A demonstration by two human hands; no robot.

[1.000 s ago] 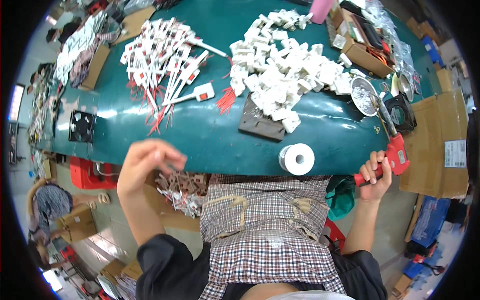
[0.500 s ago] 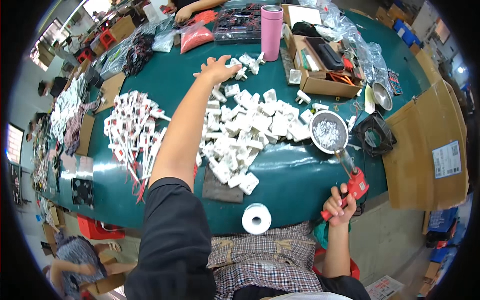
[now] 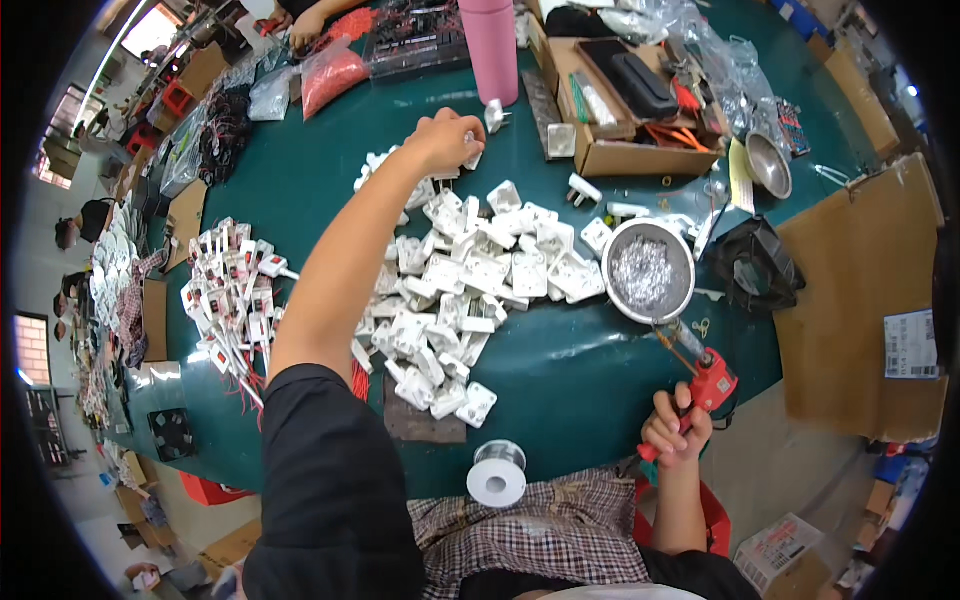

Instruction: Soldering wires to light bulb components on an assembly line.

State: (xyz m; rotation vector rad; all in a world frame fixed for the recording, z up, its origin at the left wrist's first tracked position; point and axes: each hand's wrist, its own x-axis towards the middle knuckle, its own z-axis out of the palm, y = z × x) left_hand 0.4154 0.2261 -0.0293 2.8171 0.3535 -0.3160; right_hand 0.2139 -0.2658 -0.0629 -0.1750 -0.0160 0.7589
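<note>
My left hand (image 3: 442, 143) stretches out past the far side of a heap of white plastic plug housings (image 3: 480, 265). Its fingers curl around white plugs; one shows at the fingertips, the rest are hidden. Just beyond it stands a single white plug (image 3: 494, 116). At the right, my right hand (image 3: 677, 428) is wrapped around the handle of a red soldering gun (image 3: 714, 382). The gun's tip points up to the near rim of a round metal bowl (image 3: 609, 287) holding crumpled silvery bits. A white spool of silvery wire (image 3: 497, 474) lies by the near table edge.
To the left is a pile of white pieces with red wires (image 3: 235, 295). A pink bottle (image 3: 490, 55) and a cardboard box of tools (image 3: 640, 158) stand at the back. A black fan (image 3: 757, 265) and a large cardboard sheet (image 3: 860, 310) are on the right.
My left hand's spread fingers have curled in over the plugs at the far side. The soldering gun stays in my right hand by the bowl. The whole view has shifted slightly.
</note>
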